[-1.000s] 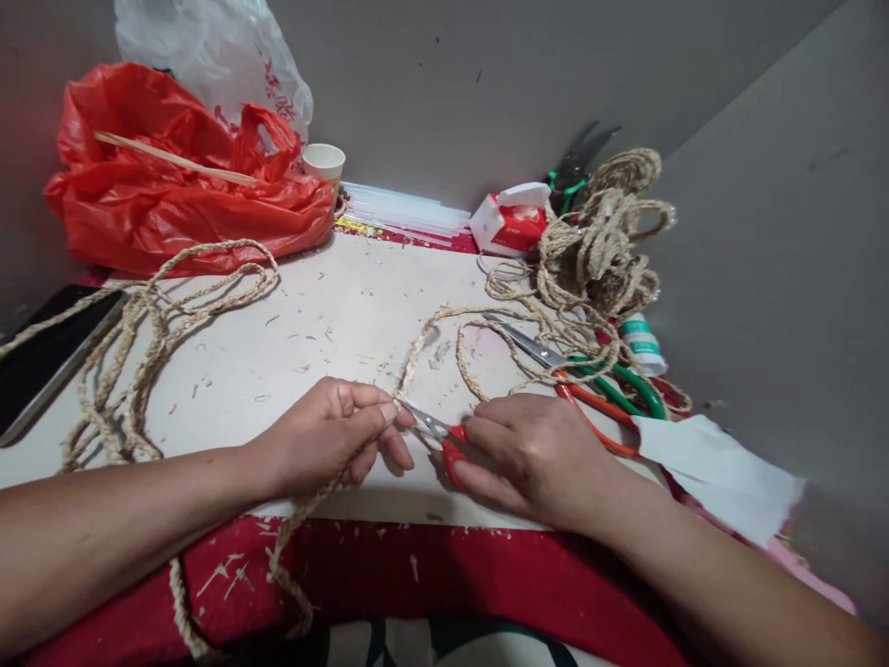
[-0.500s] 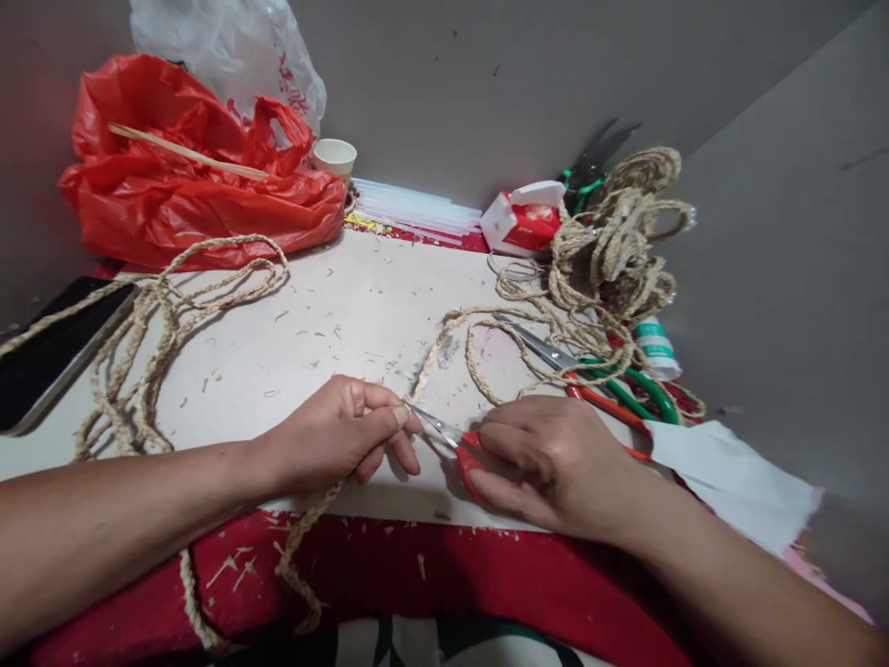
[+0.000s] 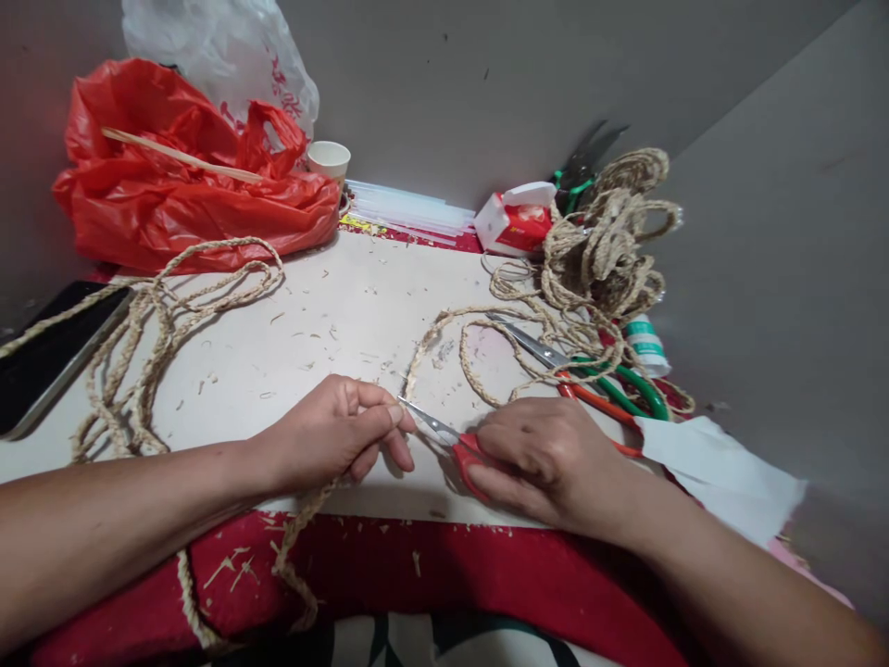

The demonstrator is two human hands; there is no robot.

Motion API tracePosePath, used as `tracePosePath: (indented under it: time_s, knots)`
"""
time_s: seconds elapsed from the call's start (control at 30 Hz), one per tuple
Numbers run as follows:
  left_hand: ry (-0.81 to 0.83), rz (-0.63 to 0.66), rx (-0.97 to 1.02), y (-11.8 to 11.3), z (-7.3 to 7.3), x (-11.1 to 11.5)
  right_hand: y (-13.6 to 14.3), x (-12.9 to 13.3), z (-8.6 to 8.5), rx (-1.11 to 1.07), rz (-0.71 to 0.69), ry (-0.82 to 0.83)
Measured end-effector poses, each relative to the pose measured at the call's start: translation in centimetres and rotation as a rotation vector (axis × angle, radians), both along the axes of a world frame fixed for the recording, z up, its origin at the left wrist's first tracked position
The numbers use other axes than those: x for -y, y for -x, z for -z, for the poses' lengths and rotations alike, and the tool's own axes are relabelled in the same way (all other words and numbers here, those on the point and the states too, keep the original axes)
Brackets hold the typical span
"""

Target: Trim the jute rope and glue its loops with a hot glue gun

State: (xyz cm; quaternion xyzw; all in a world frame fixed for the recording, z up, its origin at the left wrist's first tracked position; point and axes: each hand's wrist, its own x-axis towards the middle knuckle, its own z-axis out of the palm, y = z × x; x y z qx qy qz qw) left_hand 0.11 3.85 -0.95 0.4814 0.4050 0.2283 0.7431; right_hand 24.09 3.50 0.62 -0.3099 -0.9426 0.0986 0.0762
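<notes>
My left hand [image 3: 361, 431] pinches the braided straw rope near the middle of the board, thumb against forefinger. One stretch of the rope [image 3: 413, 366] curves away behind the fingertips, and another stretch [image 3: 295, 547] hangs below the wrist over the red cloth. My right hand [image 3: 548, 459] is closed around the red handles of small scissors [image 3: 434, 424]. Their narrow blades point left, with the tips at my left fingertips beside the rope. Whether the blades touch the rope is too small to tell.
Loose rope [image 3: 149, 343] and a phone [image 3: 59, 352] lie at left, below a red bag [image 3: 201, 208]. At right are a rope bundle [image 3: 604, 245], larger scissors [image 3: 532, 347], a red-and-white box [image 3: 518, 222] and white paper [image 3: 719, 468]. A paper cup [image 3: 329, 162] stands behind.
The whole view has shifted slightly. The small scissors' blades look closer together than before, with their tips still at my left fingertips. Both hands keep their holds.
</notes>
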Motion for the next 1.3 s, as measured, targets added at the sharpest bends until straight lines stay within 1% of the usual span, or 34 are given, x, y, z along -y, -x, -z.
tracePosePath:
  time_s: [0.27, 0.4, 0.57, 0.7, 0.77, 0.8, 0.87, 0.97, 1.03, 1.1, 1.17, 1.3]
  knots:
    - [-0.01, 0.013, -0.039, -0.2, -0.4, 0.2, 0.6, -0.2, 0.0, 0.021, 0.034, 0.039]
    - [-0.008, 0.004, -0.057, -0.3, -0.6, 0.1, 0.7, -0.2, 0.0, -0.015, 0.036, 0.081]
    - [0.021, 0.005, 0.001, 0.0, -0.3, 0.1, 0.4, -0.2, 0.0, -0.086, 0.043, 0.118]
    - [0.031, -0.04, 0.057, 0.1, 0.1, 0.0, 0.2, -0.3, 0.1, -0.138, 0.061, 0.17]
    - [0.034, -0.085, 0.099, 0.0, 0.4, -0.1, 0.2, -0.4, 0.2, -0.19, 0.082, 0.265]
    - [0.041, -0.106, 0.124, 0.0, 0.5, -0.1, 0.2, -0.4, 0.2, -0.223, 0.102, 0.339]
    - [0.061, -0.137, 0.164, 0.0, 0.6, -0.2, 0.2, -0.5, 0.2, -0.284, 0.153, 0.539]
    - [0.081, -0.177, 0.186, 0.0, 0.7, -0.2, 0.3, -0.6, 0.1, -0.299, 0.198, 0.898]
    - [0.094, -0.202, 0.201, 0.0, 0.8, -0.2, 0.5, -0.6, 0.0, -0.292, 0.181, 1.098]
    - [0.117, -0.222, 0.226, 0.0, 0.9, -0.1, 0.6, -0.5, 0.1, -0.318, 0.16, 1.247]
    - [0.134, -0.244, 0.257, 0.0, 1.0, -0.1, 0.6, -0.5, 0.4, -0.366, 0.147, 1.349]
    - [0.119, -0.278, 0.283, -0.2, 1.1, 0.0, 0.1, -0.7, 1.4, -0.452, 0.1, 1.419]
